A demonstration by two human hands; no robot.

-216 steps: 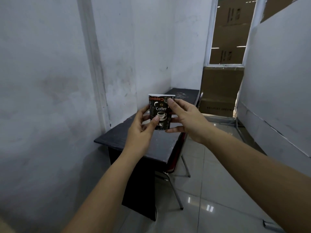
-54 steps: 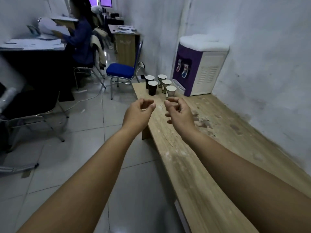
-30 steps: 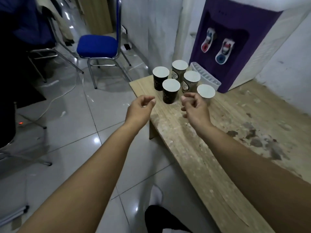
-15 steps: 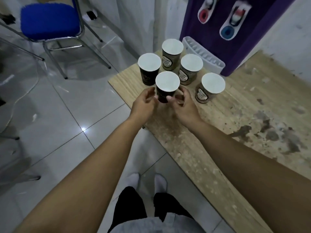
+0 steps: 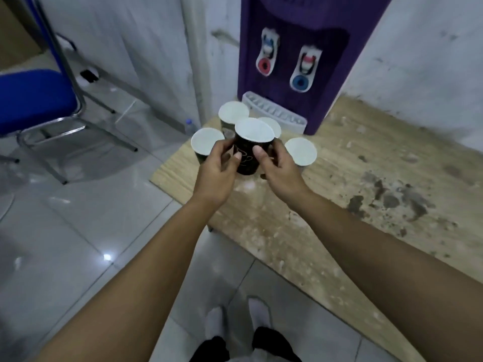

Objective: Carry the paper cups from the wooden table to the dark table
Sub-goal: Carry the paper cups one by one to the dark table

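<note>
Above stained wooden table (image 5: 339, 205), left hand (image 5: 217, 176) and right hand (image 5: 281, 171) clasp dark, white-lined paper cup (image 5: 252, 150).

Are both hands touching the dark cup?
Touching. The head view shows the left hand and right hand wrapped round the dark cup, thumbs pressed on its side.

Dark printed paper cup (image 5: 252, 150) with white interior was upright at frame centre, raised above the worn wooden table (image 5: 366, 205), with four more upright paper cups (image 5: 300, 151) clustered just behind it near the table's corner.
</note>
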